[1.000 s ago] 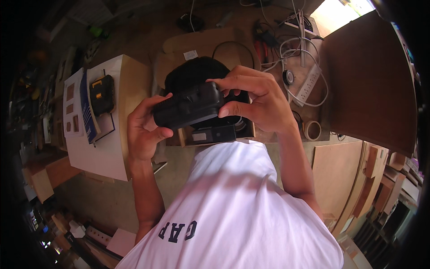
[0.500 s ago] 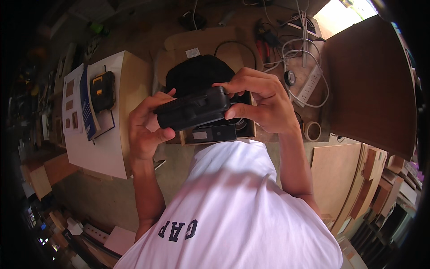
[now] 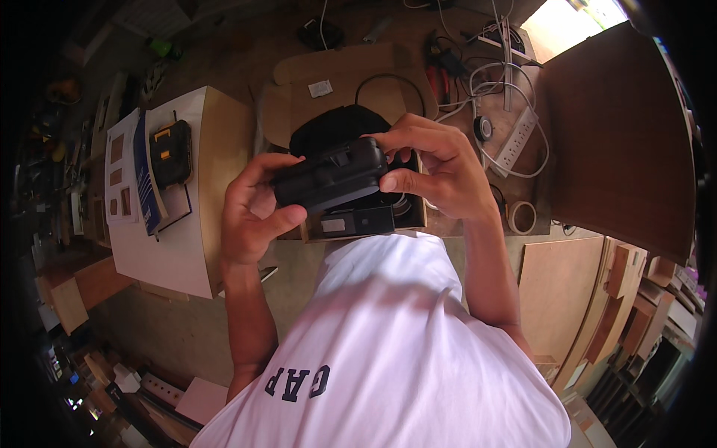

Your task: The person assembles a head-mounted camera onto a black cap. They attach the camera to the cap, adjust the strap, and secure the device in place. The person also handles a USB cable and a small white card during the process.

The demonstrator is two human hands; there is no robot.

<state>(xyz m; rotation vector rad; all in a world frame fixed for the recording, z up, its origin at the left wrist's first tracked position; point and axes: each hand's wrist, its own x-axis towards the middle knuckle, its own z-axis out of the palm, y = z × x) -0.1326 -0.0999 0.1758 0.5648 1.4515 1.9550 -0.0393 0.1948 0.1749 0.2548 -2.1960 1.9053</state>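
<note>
Between my two hands I hold up a black, boxy plastic device (image 3: 328, 175) with rounded edges; its exact kind does not show. My left hand (image 3: 254, 213) grips its left end, thumb below and fingers above. At the other end, the thumb and fingers of my right hand (image 3: 441, 168) pinch the rounded corner. Underneath is an open cardboard box (image 3: 407, 63) with its lid folded back. A soft black bag or cloth (image 3: 340, 123) lies in it, partly hidden by the device. Nearer me in the box is a black block (image 3: 358, 222) with a pale label.
On the right lie a white power strip (image 3: 515, 142) with looping cables and a roll of tape (image 3: 521, 218). A wooden panel (image 3: 616, 142) stands beyond them. To the left, a white-topped cabinet (image 3: 179, 254) carries papers, a book and a black-and-yellow case (image 3: 172, 151).
The device has shifted slightly right and tilted, with my left hand moving right along with it. Its upper side looks turned a little. The black bag behind it appears lower and flatter.
</note>
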